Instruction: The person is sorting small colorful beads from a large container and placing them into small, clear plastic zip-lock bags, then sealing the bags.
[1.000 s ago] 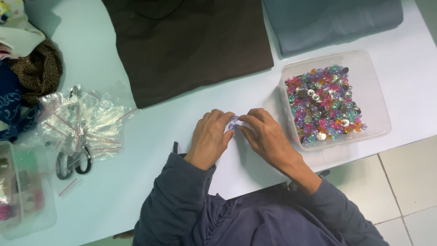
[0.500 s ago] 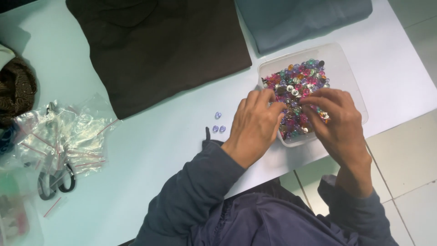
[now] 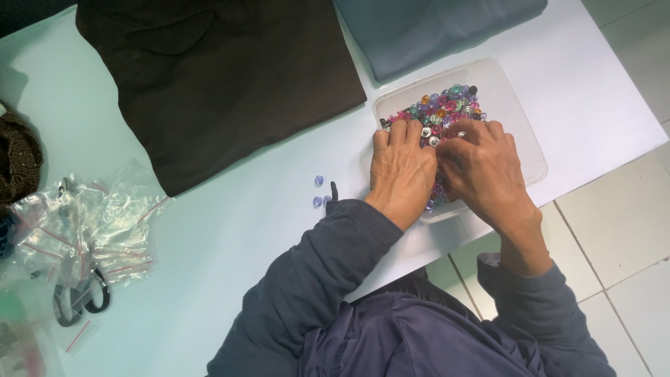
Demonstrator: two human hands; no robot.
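**Both hands sift a tray of coloured buttons**

A person in a dark blue jacket [image 3: 363, 314] leans over a pale worktable [image 3: 230, 230], both sleeves reaching forward from the bottom of the head view. On the near left of the table, a heap of small clear plastic bags [image 3: 91, 223] lies crumpled, with a pair of black-handled scissors [image 3: 80, 300] partly under them. Just ahead of the left cuff, two small blue-violet buttons [image 3: 318, 190] sit loose on the tabletop, apart from the rest.

The left hand [image 3: 401, 167] lies palm down over the near edge of a clear plastic tray [image 3: 520, 122], fingers loosely curled and dipped into the pile; whether it has hold of anything cannot be told. The right hand [image 3: 481, 167] rests just beside it, touching it, fingers bent down into the same pile, its grasp likewise hidden. The tray stands at the right side of the table, close to the edge, and holds a mound of translucent buttons [image 3: 443, 105] in pink, purple, green and orange, with a few silver ones among them.

Beyond the hands, a folded dark brown cloth [image 3: 223, 77] covers the far middle of the table, and a folded grey-blue cloth [image 3: 433, 28] lies behind the tray. Pale floor tiles [image 3: 621, 223] show to the right.
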